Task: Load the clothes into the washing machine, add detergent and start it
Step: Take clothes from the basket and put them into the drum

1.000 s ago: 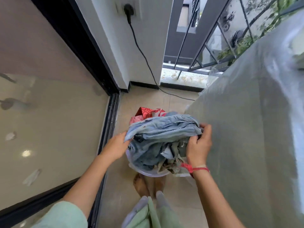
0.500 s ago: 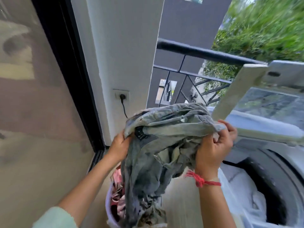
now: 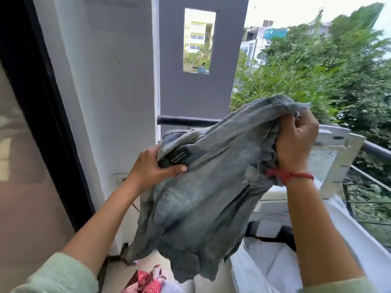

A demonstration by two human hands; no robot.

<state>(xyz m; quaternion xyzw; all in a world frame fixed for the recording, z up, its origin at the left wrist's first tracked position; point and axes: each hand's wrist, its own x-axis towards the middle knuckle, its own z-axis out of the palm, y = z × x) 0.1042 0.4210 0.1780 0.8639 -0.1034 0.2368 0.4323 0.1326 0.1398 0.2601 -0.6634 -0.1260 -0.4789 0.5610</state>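
Both hands were up at chest height holding grey-blue denim jeans [image 3: 203, 187] in the air. Left hand [image 3: 152, 168] was closed on the waistband end, thumb pressed just below a dark label patch [image 3: 177, 157]. Right hand [image 3: 296, 140] was fisted around a bunched fold of the fabric, held higher than the left; a red thread band [image 3: 289, 176] sat on that wrist. The jeans hung down between the two arms, lower hem loose and frayed. Washing machine [image 3: 275, 261] stood to the right, below the right forearm, white, with its lid [image 3: 336, 157] raised upright behind the right hand. Part of the dark tub opening showed under the jeans. Red and pink clothes [image 3: 148, 280] lay at the bottom edge, below the hanging hem. Black balcony railing [image 3: 186, 121] ran behind, green trees [image 3: 317, 70] beyond. Pale green sleeves [image 3: 59, 273] on both arms.
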